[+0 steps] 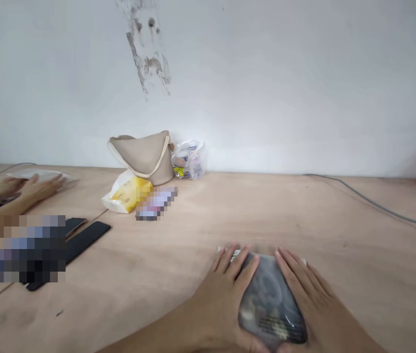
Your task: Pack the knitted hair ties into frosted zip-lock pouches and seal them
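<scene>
A dark item in a clear plastic bag (pixel 271 299) with small printed text lies on the wooden table near the bottom of the head view. My left hand (pixel 226 294) rests flat over the bag's left side, fingers stretched toward the far edge. Across from it, my right hand (pixel 308 291) lies flat on the right side, its fingers also extended. Both thumbs come close together at the near end. The item's kind cannot be made out, and its sides are hidden beneath my hands.
Another person's hands (pixel 36 189) press on a clear plastic bag at the far left. A beige handbag (pixel 143 152), a yellow-and-white tissue pack (pixel 129 192), and a bag with a bottle (pixel 191 159) stand by the wall. A grey cable (pixel 369 200) crosses the right.
</scene>
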### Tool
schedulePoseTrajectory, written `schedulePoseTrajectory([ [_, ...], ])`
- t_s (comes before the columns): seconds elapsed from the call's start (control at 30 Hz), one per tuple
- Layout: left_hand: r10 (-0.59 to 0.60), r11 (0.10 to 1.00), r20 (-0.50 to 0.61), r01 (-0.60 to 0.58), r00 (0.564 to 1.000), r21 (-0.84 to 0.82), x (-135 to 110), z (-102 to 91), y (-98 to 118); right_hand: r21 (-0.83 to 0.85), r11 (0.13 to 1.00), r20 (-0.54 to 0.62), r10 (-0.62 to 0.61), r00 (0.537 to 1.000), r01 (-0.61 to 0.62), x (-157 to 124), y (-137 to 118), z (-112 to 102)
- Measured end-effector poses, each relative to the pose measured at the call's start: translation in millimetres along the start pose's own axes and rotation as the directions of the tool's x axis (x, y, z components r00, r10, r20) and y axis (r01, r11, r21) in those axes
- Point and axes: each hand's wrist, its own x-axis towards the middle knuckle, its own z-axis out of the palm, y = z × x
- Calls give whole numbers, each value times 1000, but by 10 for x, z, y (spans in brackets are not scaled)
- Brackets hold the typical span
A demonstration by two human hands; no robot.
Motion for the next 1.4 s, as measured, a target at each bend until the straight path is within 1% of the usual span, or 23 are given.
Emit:
schedulePoseTrajectory([
  [0.13,-80,997,47,79,996,18,-28,-58,16,-4,1000,37,21,999,-21,-34,26,-12],
  [0.23,-114,993,44,112,993,39,-67,-84,18,-30,1000,36,11,999,-10,-55,40,-22],
  [0.33,-117,991,31,115,993,61,-111,-108,3,-48,999,33,0,999,1,-66,60,-24],
  [0.43,-127,989,46,123,991,87,-143,-139,-13,-52,999,40,13,999,-11,-84,89,-13],
  [0.6,-119,985,54,111,991,134,-200,-136,-69,-49,999,93,3,996,2,-131,124,-33],
  [0.8,-141,975,35,133,989,180,-294,-88,-143,-79,997,62,29,998,-24,-149,110,-83],
  [0.87,-140,974,34,132,990,183,-297,-100,-134,-73,997,70,26,997,-20,-153,113,-82],
  [0.97,-161,972,61,148,985,184,-282,-134,-102,-79,997,74,14,997,-8,-168,125,-65],
  [1.13,-149,977,45,140,988,160,-278,-172,-68,-72,997,71,11,997,-5,-195,134,-45],
  [1.27,-168,978,65,158,984,133,-270,-209,-32,-61,998,61,20,998,-17,-179,125,-64],
  [1.4,-200,975,101,187,975,124,-250,-229,-6,-81,997,60,-12,998,17,-159,125,-91],
])
